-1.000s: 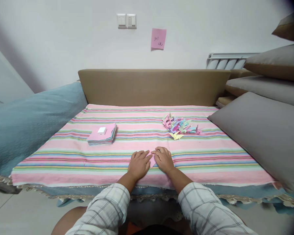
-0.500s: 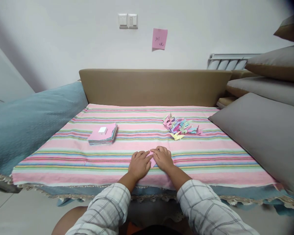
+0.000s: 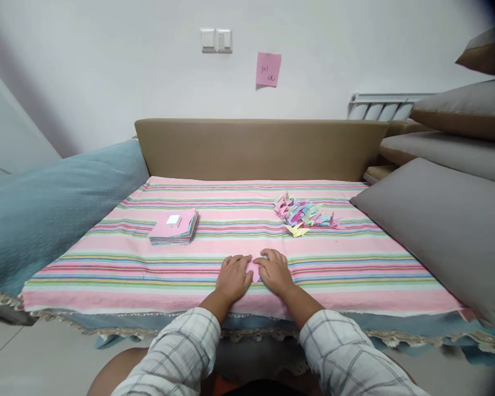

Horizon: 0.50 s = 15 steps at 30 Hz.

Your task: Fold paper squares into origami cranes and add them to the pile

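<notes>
A small folded piece of pink paper [image 3: 253,270] lies on the striped cloth between my two hands. My left hand [image 3: 233,278] rests at its left edge, thumb and index finger on the paper and the other fingers curved over the cloth. From the right, my right hand [image 3: 275,270] holds the other side, its index finger reaching over the top edge. Both hands cover parts of the paper, so its full outline is hidden. Beyond my right hand lies a heap of small folded paper cranes [image 3: 303,213] in several colours.
A stack of square coloured paper [image 3: 173,234] with a small white object [image 3: 174,220] on top sits at left. The striped cloth [image 3: 107,269] covers the seat. Grey cushions [image 3: 445,220] border the right, a blue-covered armrest [image 3: 66,203] the left, and a brown backrest [image 3: 259,148] the rear.
My fingers have shifted a little apart over the pink paper, and more of its surface shows. My right index finger has moved slightly right. The view has tilted slightly up.
</notes>
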Motion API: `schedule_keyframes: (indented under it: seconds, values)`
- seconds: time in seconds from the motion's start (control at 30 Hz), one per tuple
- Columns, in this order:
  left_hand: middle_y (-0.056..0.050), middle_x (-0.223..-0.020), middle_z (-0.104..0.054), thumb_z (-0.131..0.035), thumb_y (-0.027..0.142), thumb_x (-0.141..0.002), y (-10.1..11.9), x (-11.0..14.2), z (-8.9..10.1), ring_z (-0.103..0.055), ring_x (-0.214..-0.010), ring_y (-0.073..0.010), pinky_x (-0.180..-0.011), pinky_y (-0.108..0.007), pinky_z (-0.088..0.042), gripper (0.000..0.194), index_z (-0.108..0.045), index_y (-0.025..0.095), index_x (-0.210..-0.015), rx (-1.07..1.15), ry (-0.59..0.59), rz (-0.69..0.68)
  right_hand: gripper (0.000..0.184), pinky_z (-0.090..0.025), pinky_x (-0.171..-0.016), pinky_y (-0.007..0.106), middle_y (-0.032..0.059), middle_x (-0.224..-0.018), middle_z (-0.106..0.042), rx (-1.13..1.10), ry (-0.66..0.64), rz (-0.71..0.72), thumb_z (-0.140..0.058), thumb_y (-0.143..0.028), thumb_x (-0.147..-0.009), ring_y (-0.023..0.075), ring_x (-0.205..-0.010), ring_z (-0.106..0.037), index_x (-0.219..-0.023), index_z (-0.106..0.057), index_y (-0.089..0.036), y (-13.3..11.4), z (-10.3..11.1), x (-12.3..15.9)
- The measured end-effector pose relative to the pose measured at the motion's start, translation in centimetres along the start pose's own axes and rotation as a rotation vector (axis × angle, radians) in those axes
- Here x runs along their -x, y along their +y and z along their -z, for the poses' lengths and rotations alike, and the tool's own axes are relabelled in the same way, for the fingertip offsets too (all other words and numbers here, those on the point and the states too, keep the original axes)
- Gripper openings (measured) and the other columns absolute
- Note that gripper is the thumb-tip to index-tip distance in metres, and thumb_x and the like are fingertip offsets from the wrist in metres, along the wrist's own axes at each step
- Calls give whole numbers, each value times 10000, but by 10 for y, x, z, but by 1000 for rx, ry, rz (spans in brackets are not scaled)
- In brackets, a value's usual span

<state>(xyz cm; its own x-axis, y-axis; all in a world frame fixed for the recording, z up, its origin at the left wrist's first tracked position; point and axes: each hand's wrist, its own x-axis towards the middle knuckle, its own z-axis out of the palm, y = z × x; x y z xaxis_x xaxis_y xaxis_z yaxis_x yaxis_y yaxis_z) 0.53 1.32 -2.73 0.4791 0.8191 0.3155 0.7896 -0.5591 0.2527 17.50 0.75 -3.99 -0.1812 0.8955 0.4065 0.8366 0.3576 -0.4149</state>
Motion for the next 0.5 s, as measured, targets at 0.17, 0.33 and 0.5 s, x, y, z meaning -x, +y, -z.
schedule_keyframes:
  seconds: [0.17,0.33,0.5]
  values:
    - [-56,-1168,-614,-434,229,-860,-1,0,-2,-486,-1128,-221,-986,-426,-314,381,-484,206,-1237,-2,2,-4,317,-268,-947,384,32,-1098,-550,-47,10,55,-484,-128,-753,213,-1100,-422,-900,-704,-302,2,0,3]
    - [-43,-1185,-616,-443,200,-849,-1,0,-1,-479,-1128,-218,-979,-425,-320,415,-480,233,-1260,-13,-5,-15,307,-246,-963,389,21,-1098,-561,-83,9,133,-487,-103,-718,208,-1100,-424,-827,-708,-286,1,3,8]
    - [35,-1303,-543,-458,225,-851,0,1,1,-462,-1148,-222,-970,-449,-317,381,-540,360,-1198,-43,-12,-68,231,-266,-949,369,14,-1030,-576,-128,3,177,-479,-103,-708,194,-1045,-442,-685,-664,-238,1,5,12]
